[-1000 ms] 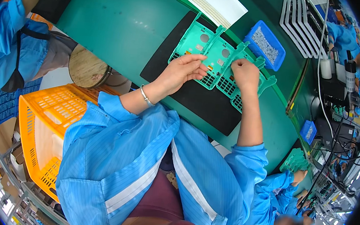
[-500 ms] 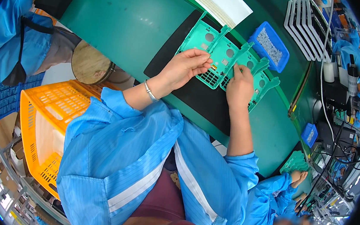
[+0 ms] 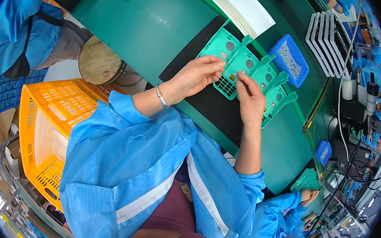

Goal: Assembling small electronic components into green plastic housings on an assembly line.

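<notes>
Head camera looked down on a green workbench (image 3: 131, 17) with a black mat (image 3: 210, 107) lying on it. On the mat, at about 1 o'clock from the picture's middle, stood a row of green plastic frames (image 3: 233, 54), each with a round hole and a small grid part. The left hand (image 3: 198, 74) was at the near edge of the frames, its fingers drawn narrow and pinching the edge of one frame beside the grid. The right hand (image 3: 249, 99) was just at 3 o'clock of the left one, touching the same frame; thumb and forefinger were closed together on something very small, and I could not tell what it was. Both hands were almost touching each other. A metal bracelet (image 3: 161, 97) sat on the left wrist.

At 2 o'clock from the hands, a blue tray (image 3: 282, 52) with small pale parts stood just beside the frames. A white sheet (image 3: 247, 7) lay at 12 o'clock, and white flat trays (image 3: 326, 45) stood upright farther at 2 o'clock. An orange crate (image 3: 48, 119) was at 8 o'clock, next to a round wooden stool (image 3: 98, 62). Another person in a blue coat (image 3: 11, 23) sat at 10 o'clock, and one more person's hands (image 3: 307, 197) held green pieces at 4 o'clock.
</notes>
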`<state>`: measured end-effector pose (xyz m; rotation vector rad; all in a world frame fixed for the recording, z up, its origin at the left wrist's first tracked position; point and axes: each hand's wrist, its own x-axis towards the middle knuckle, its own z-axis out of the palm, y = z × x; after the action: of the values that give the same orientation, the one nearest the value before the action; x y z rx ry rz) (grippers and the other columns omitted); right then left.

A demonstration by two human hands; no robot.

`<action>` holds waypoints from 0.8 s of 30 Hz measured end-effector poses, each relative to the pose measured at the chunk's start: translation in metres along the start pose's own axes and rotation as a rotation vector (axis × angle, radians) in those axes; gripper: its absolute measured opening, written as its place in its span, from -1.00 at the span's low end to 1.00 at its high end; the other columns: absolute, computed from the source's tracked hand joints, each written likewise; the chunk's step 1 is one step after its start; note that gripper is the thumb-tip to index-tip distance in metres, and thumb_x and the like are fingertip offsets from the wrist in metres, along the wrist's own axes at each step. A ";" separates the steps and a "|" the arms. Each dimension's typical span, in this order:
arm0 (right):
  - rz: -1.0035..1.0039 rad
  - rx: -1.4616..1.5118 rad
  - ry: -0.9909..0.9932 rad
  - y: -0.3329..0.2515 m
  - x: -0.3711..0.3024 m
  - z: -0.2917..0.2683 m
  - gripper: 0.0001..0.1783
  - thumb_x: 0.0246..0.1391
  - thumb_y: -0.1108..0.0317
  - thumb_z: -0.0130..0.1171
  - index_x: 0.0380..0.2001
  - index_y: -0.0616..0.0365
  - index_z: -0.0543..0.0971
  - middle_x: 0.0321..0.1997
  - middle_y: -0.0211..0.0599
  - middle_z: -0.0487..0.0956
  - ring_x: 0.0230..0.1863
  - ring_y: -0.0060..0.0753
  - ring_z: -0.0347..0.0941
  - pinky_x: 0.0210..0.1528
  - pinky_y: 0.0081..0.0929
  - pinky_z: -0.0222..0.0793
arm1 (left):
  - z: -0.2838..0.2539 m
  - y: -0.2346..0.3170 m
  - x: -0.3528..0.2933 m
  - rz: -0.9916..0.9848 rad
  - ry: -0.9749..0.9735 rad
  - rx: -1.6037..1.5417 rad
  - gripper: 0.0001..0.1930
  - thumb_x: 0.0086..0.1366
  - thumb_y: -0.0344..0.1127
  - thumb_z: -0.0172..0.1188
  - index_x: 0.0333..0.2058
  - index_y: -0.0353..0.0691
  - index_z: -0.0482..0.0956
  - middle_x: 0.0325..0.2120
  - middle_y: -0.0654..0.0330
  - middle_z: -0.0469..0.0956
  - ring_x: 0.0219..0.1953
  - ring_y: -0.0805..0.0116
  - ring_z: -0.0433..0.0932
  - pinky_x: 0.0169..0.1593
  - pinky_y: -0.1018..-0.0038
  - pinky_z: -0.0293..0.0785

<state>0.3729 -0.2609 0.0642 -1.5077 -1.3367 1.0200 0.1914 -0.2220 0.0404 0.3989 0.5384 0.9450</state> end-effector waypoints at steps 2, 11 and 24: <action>0.004 0.062 -0.020 -0.002 -0.001 0.003 -0.76 0.02 0.47 0.12 -0.18 0.19 0.57 -0.21 -0.32 0.56 -0.26 -0.57 0.44 -0.14 -0.64 0.35 | 0.005 0.003 -0.003 -0.048 0.046 -0.037 -0.85 0.27 -0.32 0.09 -0.26 -0.27 0.47 -0.34 0.18 0.54 -0.34 0.51 0.54 -0.20 0.64 0.51; 0.153 0.201 -0.075 -0.020 -0.001 0.009 -0.79 0.04 0.44 0.15 -0.22 0.23 0.58 -0.33 -0.40 0.58 -0.31 -0.69 0.44 -0.20 -0.69 0.35 | 0.003 0.001 -0.006 -0.071 0.019 0.062 -0.83 0.27 -0.30 0.09 -0.25 -0.27 0.49 -0.39 0.23 0.55 -0.40 0.55 0.52 -0.27 0.65 0.48; 0.252 0.028 -0.165 -0.029 0.013 0.004 -0.84 -0.01 0.37 0.20 -0.37 0.23 0.59 -0.51 -0.52 0.52 -0.47 -0.77 0.36 -0.40 -0.76 0.27 | 0.008 -0.005 -0.008 0.045 0.017 0.353 -0.85 0.28 -0.32 0.07 -0.27 -0.28 0.50 -0.43 0.28 0.50 -0.42 0.56 0.46 -0.29 0.63 0.40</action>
<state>0.3611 -0.2462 0.0905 -1.6288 -1.2591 1.3409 0.1958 -0.2323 0.0457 0.7229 0.7169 0.8979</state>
